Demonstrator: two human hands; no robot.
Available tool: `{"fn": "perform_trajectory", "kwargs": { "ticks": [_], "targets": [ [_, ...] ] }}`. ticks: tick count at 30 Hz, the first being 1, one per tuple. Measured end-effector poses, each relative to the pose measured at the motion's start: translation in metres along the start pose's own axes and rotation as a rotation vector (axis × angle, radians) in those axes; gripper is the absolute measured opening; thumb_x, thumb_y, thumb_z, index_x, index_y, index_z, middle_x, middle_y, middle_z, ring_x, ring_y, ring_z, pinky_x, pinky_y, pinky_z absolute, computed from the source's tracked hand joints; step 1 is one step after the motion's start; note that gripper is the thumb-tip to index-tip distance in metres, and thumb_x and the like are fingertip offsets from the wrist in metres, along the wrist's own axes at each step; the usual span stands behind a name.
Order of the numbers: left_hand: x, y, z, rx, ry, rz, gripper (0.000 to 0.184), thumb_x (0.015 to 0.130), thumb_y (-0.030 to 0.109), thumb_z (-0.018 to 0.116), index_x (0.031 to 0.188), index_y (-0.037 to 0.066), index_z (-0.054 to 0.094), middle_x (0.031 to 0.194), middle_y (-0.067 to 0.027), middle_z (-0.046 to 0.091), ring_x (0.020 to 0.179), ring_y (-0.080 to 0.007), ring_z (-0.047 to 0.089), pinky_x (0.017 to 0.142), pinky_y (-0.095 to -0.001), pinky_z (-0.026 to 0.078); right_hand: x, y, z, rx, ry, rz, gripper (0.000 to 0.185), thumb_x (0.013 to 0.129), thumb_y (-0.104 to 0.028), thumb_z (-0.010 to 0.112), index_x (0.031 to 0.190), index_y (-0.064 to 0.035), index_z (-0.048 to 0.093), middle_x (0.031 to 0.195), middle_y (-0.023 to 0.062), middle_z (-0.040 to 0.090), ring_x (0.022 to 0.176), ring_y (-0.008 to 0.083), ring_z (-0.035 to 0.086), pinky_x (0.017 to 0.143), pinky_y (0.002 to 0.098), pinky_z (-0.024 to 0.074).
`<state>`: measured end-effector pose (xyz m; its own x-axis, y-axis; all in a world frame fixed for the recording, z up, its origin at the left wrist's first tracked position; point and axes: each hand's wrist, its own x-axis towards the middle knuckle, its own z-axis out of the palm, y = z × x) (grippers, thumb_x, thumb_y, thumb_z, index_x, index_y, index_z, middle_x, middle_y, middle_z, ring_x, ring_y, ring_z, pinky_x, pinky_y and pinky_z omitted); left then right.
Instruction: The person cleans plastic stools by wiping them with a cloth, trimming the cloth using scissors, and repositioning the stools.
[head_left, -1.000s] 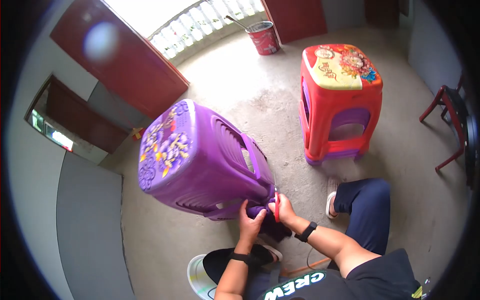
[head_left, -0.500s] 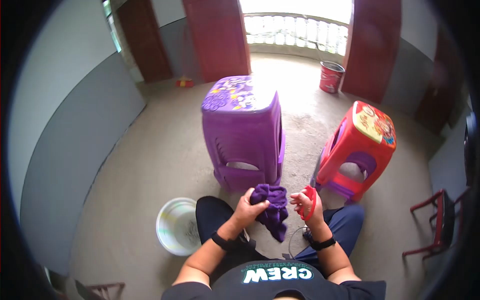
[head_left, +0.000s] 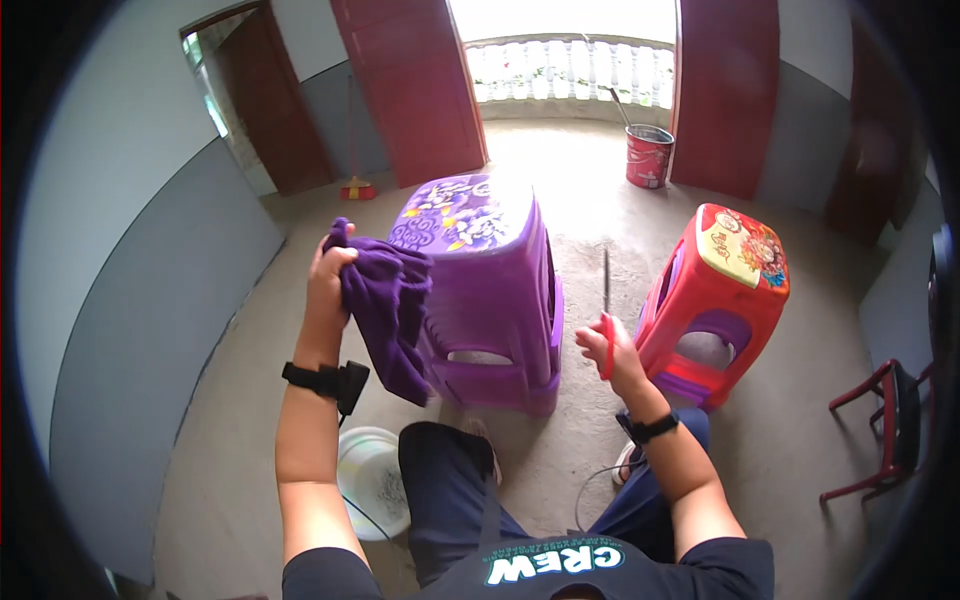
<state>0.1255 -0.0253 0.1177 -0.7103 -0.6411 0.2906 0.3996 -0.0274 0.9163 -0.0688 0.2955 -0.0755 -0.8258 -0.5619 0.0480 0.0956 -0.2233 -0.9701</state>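
Gripped in my left hand point(head_left: 330, 285) is a purple cloth point(head_left: 385, 310), raised and hanging down beside the purple plastic stools. My right hand point(head_left: 615, 352) has its fingers through the red handles of a pair of scissors point(head_left: 607, 285), whose dark blade points up and away from me. In front of my knees stands a stack of purple stools point(head_left: 480, 310) with a flower-patterned top. To its right is a red stool point(head_left: 710, 310) with a patterned yellow top, stacked with purple. A pale bucket point(head_left: 365, 445) with dark bits inside sits by my left leg.
A red bucket point(head_left: 648, 160) with a stick in it stands by the open doorway. A broom point(head_left: 356, 190) leans near the left door. At the right is a dark red-framed chair point(head_left: 895, 430). A cable point(head_left: 580, 500) hangs by my right leg.
My left hand has lifted the purple cloth forward and to the left, beside the purple stools. My right hand has moved forward with the scissors, and the view has shifted slightly.
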Motion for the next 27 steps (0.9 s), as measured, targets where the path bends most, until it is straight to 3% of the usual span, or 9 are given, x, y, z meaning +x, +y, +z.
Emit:
{"fn": "perform_trajectory", "kwargs": {
  "ticks": [7, 11, 14, 16, 17, 18, 22, 23, 27],
  "targets": [
    [0.149, -0.096, -0.059, 0.035, 0.091, -0.098, 0.01, 0.082, 0.014, 0.049, 0.087, 0.007, 0.054, 0.078, -0.0051, 0.058, 0.072, -0.0199, 0.061, 0.072, -0.0324, 0.053, 0.113, 0.045, 0.031, 0.13, -0.021, -0.073, 0.023, 0.088, -0.019, 0.064, 0.098, -0.0048, 0.05, 0.076, -0.0023, 0.05, 0.064, 0.0051, 0.047, 0.057, 0.0203, 0.0403],
    [0.162, -0.111, -0.054, 0.012, -0.172, -0.253, 0.034, 0.088, 0.026, 0.041, 0.089, 0.0, 0.063, 0.088, -0.0111, 0.067, 0.081, -0.0223, 0.064, 0.08, -0.0333, 0.052, 0.147, 0.056, 0.049, 0.009, 0.105, -0.236, 0.033, 0.087, -0.026, 0.065, 0.101, -0.0022, 0.047, 0.085, 0.0059, 0.057, 0.073, 0.012, 0.055, 0.065, 0.028, 0.0467],
    [0.14, -0.097, -0.015, 0.061, -0.049, -0.334, 0.046, 0.089, 0.034, 0.039, 0.095, -0.004, 0.064, 0.089, -0.0146, 0.067, 0.083, -0.0284, 0.065, 0.086, -0.0404, 0.051, 0.162, 0.042, 0.057, -0.039, 0.161, -0.174, 0.038, 0.087, -0.029, 0.065, 0.104, -0.0015, 0.045, 0.086, 0.0084, 0.058, 0.074, 0.0148, 0.056, 0.068, 0.0304, 0.0473],
    [0.144, -0.109, -0.03, 0.107, -0.09, -0.238, 0.043, 0.09, 0.032, 0.041, 0.095, -0.004, 0.065, 0.087, -0.0115, 0.067, 0.08, -0.0233, 0.065, 0.079, -0.0353, 0.051, 0.168, 0.039, 0.065, -0.111, 0.218, -0.189, 0.039, 0.088, -0.027, 0.065, 0.108, -0.0008, 0.044, 0.087, 0.0061, 0.056, 0.073, 0.0126, 0.054, 0.069, 0.0285, 0.0466],
    [0.153, -0.112, -0.051, 0.683, -0.338, 0.05, 0.041, 0.094, 0.033, 0.038, 0.095, 0.001, 0.064, 0.089, -0.0083, 0.065, 0.082, -0.0188, 0.062, 0.08, -0.0319, 0.05, 0.168, 0.038, 0.069, -0.201, 0.23, -0.178, 0.041, 0.088, -0.029, 0.064, 0.108, -0.0011, 0.042, 0.087, 0.0096, 0.057, 0.074, 0.0152, 0.055, 0.069, 0.031, 0.0471],
    [0.158, -0.123, -0.068, 0.69, -0.334, 0.118, 0.04, 0.094, 0.032, 0.037, 0.097, 0.002, 0.063, 0.091, -0.0072, 0.064, 0.082, -0.0174, 0.06, 0.08, -0.0318, 0.049, 0.166, 0.033, 0.076, -0.255, 0.274, -0.208, 0.039, 0.088, -0.027, 0.064, 0.106, -0.0019, 0.041, 0.085, 0.0098, 0.056, 0.073, 0.0156, 0.055, 0.068, 0.0319, 0.047],
    [0.159, -0.13, -0.077, 0.5, -0.326, -0.009, 0.041, 0.094, 0.035, 0.037, 0.099, 0.003, 0.062, 0.1, -0.0089, 0.063, 0.093, -0.02, 0.058, 0.087, -0.0353, 0.046, 0.179, 0.047, 0.083, -0.087, 0.34, -0.238, 0.034, 0.088, -0.021, 0.065, 0.104, -0.0036, 0.041, 0.087, 0.0059, 0.054, 0.075, 0.012, 0.054, 0.068, 0.03, 0.0467],
    [0.148, -0.136, -0.072, 0.032, -0.137, -0.182, 0.033, 0.093, 0.03, 0.041, 0.097, 0.005, 0.061, 0.103, -0.009, 0.061, 0.097, -0.0215, 0.056, 0.092, -0.0376, 0.043, 0.183, 0.047, 0.081, 0.013, 0.34, -0.187, 0.033, 0.088, -0.02, 0.065, 0.104, -0.0038, 0.041, 0.088, 0.0054, 0.054, 0.076, 0.0114, 0.053, 0.069, 0.0292, 0.0466],
    [0.153, -0.154, -0.085, 0.926, -0.418, 0.777, 0.014, 0.087, 0.012, 0.052, 0.091, 0.005, 0.064, 0.102, -0.0097, 0.061, 0.103, -0.0255, 0.054, 0.099, -0.0414, 0.037, 0.195, 0.058, 0.08, 0.187, 0.369, -0.149, 0.032, 0.087, -0.017, 0.066, 0.105, -0.005, 0.043, 0.093, 0.004, 0.052, 0.076, 0.0091, 0.051, 0.069, 0.0245, 0.0455]
  ]
}}
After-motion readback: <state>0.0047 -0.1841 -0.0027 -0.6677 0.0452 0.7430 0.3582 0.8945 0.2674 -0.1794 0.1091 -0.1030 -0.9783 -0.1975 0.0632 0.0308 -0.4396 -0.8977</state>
